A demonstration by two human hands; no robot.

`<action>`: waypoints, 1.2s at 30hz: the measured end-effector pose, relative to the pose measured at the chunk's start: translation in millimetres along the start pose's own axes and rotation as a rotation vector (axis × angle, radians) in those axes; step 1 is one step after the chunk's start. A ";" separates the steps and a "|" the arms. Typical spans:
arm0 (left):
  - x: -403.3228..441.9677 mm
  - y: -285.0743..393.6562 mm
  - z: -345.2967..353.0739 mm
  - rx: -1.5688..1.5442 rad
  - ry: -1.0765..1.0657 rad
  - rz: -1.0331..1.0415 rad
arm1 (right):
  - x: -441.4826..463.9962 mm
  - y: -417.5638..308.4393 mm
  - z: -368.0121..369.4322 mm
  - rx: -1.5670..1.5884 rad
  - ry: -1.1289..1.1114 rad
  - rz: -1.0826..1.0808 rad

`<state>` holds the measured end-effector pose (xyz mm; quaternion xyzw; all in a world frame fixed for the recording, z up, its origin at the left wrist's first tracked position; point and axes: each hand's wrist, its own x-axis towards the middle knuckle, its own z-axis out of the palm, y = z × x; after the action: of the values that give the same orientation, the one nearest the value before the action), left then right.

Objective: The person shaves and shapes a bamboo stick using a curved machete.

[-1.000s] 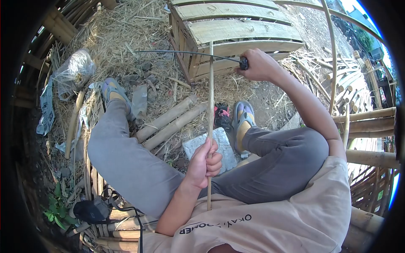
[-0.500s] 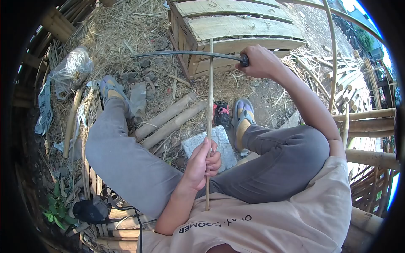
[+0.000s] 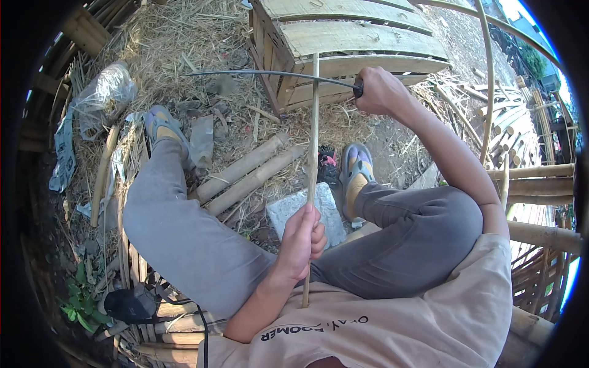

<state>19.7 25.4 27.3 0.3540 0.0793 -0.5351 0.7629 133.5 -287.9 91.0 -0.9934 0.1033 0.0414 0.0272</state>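
Observation:
My left hand [image 3: 302,241] is wrapped around a long, thin bamboo stick [image 3: 314,141]. The stick stands nearly upright in view, its lower end by my shirt and its upper end in front of a wooden crate. My right hand [image 3: 381,91] grips the black handle of a long, slightly curved knife [image 3: 264,73], and the fingers are closed. The blade points left and crosses the stick a little below its upper end. Whether the edge bites into the stick, I cannot tell.
A slatted wooden crate [image 3: 356,40] stands ahead on straw-covered ground. Two bamboo poles [image 3: 251,178] and a pale stone block [image 3: 288,208] lie between my feet. Plastic sheeting [image 3: 107,92] is at the left, a black pouch [image 3: 130,303] at lower left, and cut bamboo [image 3: 509,126] at right.
The knife has turned so its blade looks thinner, more edge-on, and its tip sits slightly higher and farther left. My left hand and the stick have shifted a little right in view.

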 end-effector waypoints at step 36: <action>-0.2 -10.2 -1.1 0.077 0.061 0.041 | -4.5 -11.6 -8.7 0.114 -0.053 0.000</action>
<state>11.0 24.5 21.9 0.4008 0.0749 -0.5109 0.7568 132.2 -276.2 100.5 -0.9888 0.1047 0.0616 0.0863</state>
